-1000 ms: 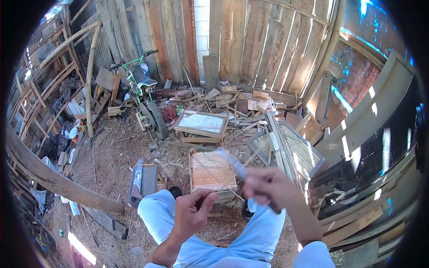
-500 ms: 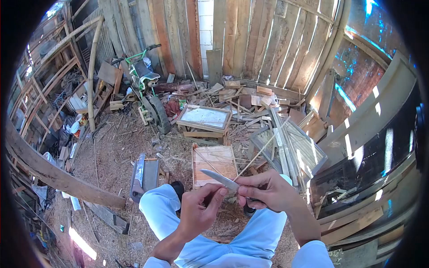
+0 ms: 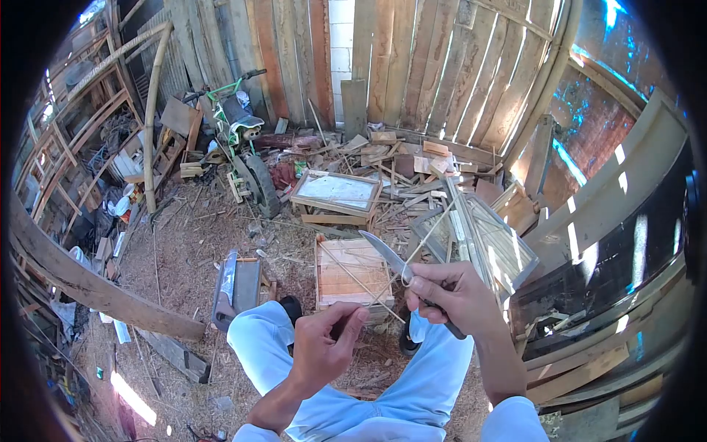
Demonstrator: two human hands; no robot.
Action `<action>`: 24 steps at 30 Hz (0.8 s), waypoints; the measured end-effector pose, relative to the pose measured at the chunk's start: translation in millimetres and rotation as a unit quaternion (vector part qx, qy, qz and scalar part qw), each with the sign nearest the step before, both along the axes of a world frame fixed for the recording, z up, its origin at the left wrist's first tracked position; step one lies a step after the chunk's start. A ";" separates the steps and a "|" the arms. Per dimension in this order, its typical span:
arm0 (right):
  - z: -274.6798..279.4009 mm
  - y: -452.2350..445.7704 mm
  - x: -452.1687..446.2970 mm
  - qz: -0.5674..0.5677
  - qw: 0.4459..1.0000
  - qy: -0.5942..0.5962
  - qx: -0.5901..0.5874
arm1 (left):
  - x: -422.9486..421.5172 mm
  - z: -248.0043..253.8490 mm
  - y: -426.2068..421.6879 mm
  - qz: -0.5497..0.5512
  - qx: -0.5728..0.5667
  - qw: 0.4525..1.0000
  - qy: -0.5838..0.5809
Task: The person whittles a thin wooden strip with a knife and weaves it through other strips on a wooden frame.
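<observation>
My right hand point(image 3: 455, 295) grips a knife point(image 3: 388, 254) by its dark handle. The blade points up and to the left, crossing a thin wooden strip point(image 3: 429, 237) close to my fingers. That strip slants from the upper right down toward my left hand point(image 3: 325, 350), whose thumb and fingers are pinched at its lower end; the exact contact is partly hidden. Beyond both hands, a shallow wooden tray point(image 3: 346, 274) lies on the ground. Another thin stick point(image 3: 346, 264) crosses over it diagonally.
A handsaw point(image 3: 227, 287) rests on a dark-framed panel point(image 3: 248, 283) left of my knees. Further off are a white-topped wooden frame point(image 3: 336, 190), a small green bike point(image 3: 247, 140) and piled wood scraps point(image 3: 398, 158). Slatted frames point(image 3: 490, 236) lean at the right; a beam point(image 3: 110, 291) crosses the left.
My right hand with the knife has moved right and up, away from my left hand. The blade now points more steeply upward. My left hand has shifted slightly left.
</observation>
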State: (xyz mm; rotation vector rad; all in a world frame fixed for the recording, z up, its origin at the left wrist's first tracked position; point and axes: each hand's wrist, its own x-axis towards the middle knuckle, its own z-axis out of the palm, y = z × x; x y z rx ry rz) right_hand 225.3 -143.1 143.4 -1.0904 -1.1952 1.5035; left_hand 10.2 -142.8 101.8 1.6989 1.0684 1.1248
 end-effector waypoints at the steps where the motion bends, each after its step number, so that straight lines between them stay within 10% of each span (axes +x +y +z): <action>1: -0.1 -2.6 -2.0 0.014 1.000 -0.020 0.004 | 0.7 0.7 0.6 0.001 -0.003 1.000 0.003; 24: 13.5 17.9 43.1 -0.142 0.989 0.029 0.004 | -7.2 -7.5 -2.6 0.026 0.058 0.996 0.058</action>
